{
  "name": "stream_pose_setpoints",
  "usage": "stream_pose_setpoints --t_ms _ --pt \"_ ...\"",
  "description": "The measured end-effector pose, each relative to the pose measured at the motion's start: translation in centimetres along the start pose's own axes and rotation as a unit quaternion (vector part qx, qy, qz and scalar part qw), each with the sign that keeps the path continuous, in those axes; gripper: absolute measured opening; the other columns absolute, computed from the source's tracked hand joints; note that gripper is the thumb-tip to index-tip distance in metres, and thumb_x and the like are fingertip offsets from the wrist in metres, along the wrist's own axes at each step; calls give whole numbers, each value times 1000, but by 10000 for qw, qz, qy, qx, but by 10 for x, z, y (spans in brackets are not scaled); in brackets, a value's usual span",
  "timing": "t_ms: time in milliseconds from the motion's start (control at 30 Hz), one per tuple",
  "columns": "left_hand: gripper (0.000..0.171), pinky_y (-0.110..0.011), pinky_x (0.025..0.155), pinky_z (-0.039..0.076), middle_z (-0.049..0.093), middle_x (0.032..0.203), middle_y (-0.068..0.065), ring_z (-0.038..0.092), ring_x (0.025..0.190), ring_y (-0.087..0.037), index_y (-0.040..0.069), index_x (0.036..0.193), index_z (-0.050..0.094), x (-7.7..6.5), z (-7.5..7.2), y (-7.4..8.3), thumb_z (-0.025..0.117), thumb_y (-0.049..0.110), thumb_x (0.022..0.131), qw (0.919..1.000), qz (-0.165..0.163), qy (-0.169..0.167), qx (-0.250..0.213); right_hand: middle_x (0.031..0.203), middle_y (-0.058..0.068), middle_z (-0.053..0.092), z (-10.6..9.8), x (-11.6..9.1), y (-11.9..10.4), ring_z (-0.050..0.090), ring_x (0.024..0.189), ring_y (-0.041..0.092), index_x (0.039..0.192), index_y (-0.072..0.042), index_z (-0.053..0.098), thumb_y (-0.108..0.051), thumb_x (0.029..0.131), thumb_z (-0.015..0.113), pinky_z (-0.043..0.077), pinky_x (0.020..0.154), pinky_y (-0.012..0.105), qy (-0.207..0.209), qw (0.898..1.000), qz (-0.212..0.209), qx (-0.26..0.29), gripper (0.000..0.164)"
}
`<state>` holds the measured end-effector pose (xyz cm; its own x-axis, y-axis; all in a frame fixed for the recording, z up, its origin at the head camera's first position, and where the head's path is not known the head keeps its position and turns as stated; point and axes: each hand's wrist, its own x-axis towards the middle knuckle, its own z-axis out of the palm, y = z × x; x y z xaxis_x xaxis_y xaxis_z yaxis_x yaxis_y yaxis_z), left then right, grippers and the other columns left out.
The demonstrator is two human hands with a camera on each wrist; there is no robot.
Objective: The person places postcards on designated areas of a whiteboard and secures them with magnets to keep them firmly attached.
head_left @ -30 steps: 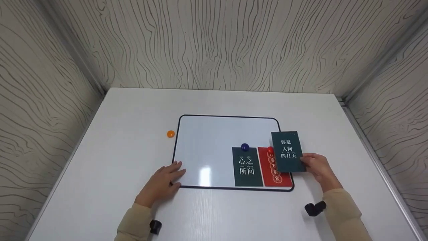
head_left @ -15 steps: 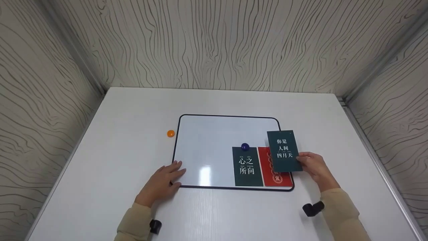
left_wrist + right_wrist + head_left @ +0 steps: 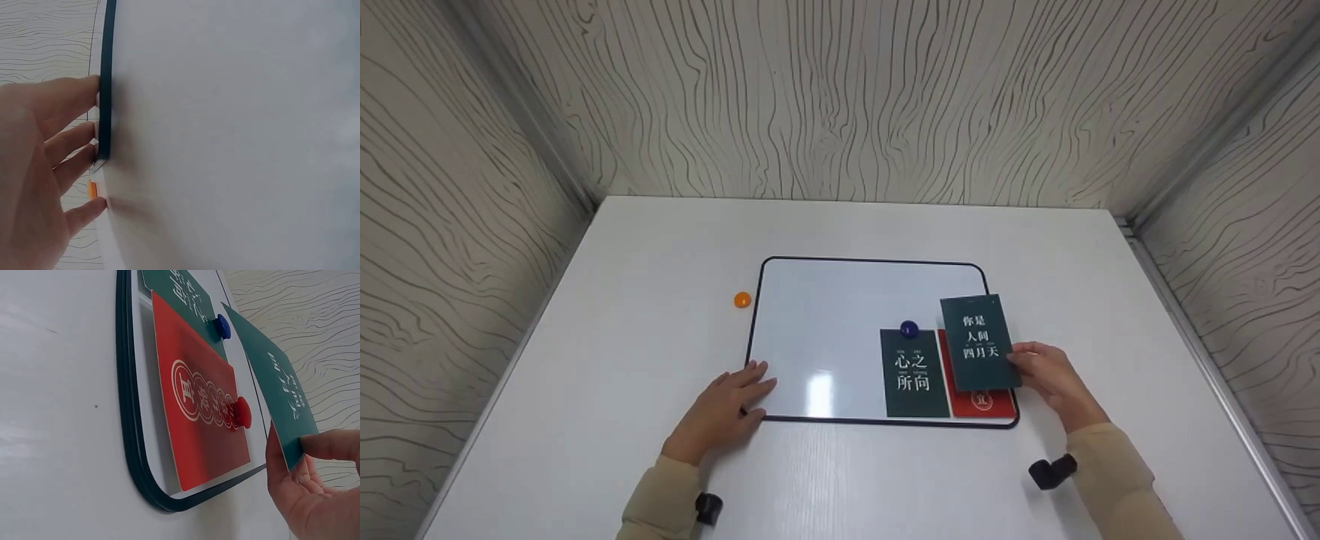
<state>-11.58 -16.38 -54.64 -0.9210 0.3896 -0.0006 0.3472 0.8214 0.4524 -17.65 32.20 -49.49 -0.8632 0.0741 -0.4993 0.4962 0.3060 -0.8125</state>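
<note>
My right hand (image 3: 1051, 379) pinches a dark green card (image 3: 979, 337) with white characters by its right edge, thumb on its face. In the head view that card overlaps much of a red card (image 3: 197, 405) on the whiteboard. A red magnet (image 3: 242, 412) sits at the red card's top edge, hidden from the head view. Beside it lies another green card (image 3: 915, 397), a blue magnet (image 3: 909, 329) on its top edge. My left hand (image 3: 722, 409), fingers spread and fairly straight, rests on the lower left corner of the whiteboard (image 3: 825, 322).
An orange magnet (image 3: 742, 300) lies on the white table (image 3: 660, 247), just left of the whiteboard. Wood-grain panels (image 3: 825, 97) rise at the back and both sides.
My right hand has carried the green card leftward, so it now covers more of the red card and hides the red magnet in the head view. The left hand has stayed put.
</note>
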Motion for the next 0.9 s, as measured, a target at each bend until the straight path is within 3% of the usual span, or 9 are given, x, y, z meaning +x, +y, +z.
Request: stream_pose_setpoints --t_ms 167,600,900 --pt "46 -52 116 35 47 150 -7 43 141 -27 15 135 56 0 0 0 64 21 90 10000 -17 -28 6 113 7 62 5 0 0 61 90 6 122 4 49 -14 97 51 56 81 16 3 9999 -36 -133 32" --pt "46 -52 118 32 46 151 -5 40 143 -26 16 135 56 1 0 2 63 21 90 9997 -210 -120 -65 95 -1 64 17 -3 -4 62 82 3 118 7 49 -9 95 52 56 75 15 -105 9996 -274 37 28" --pt "46 -53 118 32 46 151 -6 40 143 -27 16 136 56 1 0 1 63 20 90 9998 -137 -122 -42 97 2 65 23 -5 -6 62 83 6 112 5 52 -8 94 53 56 75 17 -163 9993 -315 73 22"
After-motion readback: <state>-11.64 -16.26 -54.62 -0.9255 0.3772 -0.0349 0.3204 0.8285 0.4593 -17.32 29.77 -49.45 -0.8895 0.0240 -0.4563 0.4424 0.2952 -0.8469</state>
